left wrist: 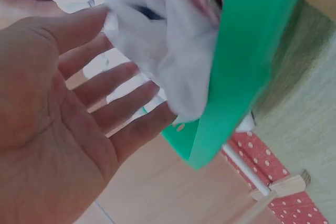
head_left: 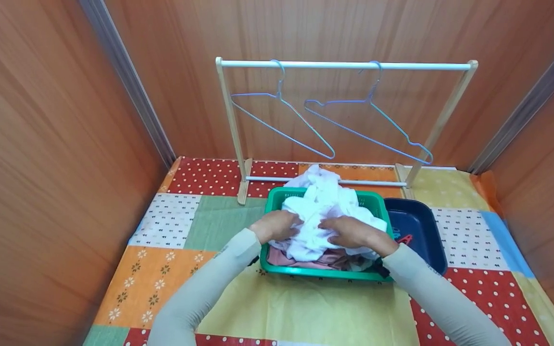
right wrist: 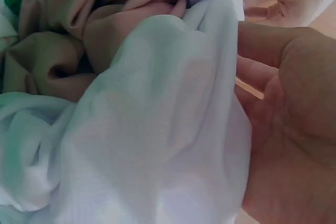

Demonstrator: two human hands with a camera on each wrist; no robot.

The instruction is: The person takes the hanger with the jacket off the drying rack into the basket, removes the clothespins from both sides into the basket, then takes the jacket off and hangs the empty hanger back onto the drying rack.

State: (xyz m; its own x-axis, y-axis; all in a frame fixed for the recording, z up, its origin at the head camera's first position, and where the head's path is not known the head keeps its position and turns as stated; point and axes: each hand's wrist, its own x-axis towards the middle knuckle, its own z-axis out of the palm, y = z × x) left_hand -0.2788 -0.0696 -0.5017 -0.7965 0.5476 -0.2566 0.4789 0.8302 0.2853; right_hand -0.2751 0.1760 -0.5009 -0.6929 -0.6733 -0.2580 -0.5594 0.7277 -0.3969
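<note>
A bunched white cloth garment (head_left: 322,199) lies heaped in a green basket (head_left: 325,273), part of it hanging over the back rim. My left hand (head_left: 277,226) touches the heap from the left; its fingers stretch out against the white cloth (left wrist: 184,77) in the left wrist view. From the other side my right hand (head_left: 354,233) reaches into the same heap. Its thumb is extended in the right wrist view, while folds of white cloth (right wrist: 157,129) cover most of its fingers. Under the white cloth, pinkish-brown fabric (head_left: 301,258) shows at the basket's front.
Behind the basket stands a rack with a white top bar (head_left: 325,64). Two blue wire hangers, the left hanger (head_left: 282,127) and the right hanger (head_left: 368,134), hang from it. A dark blue tray (head_left: 419,226) holding a red clip (head_left: 405,240) adjoins the basket's right side. Wood-look panels enclose the patterned cloth surface.
</note>
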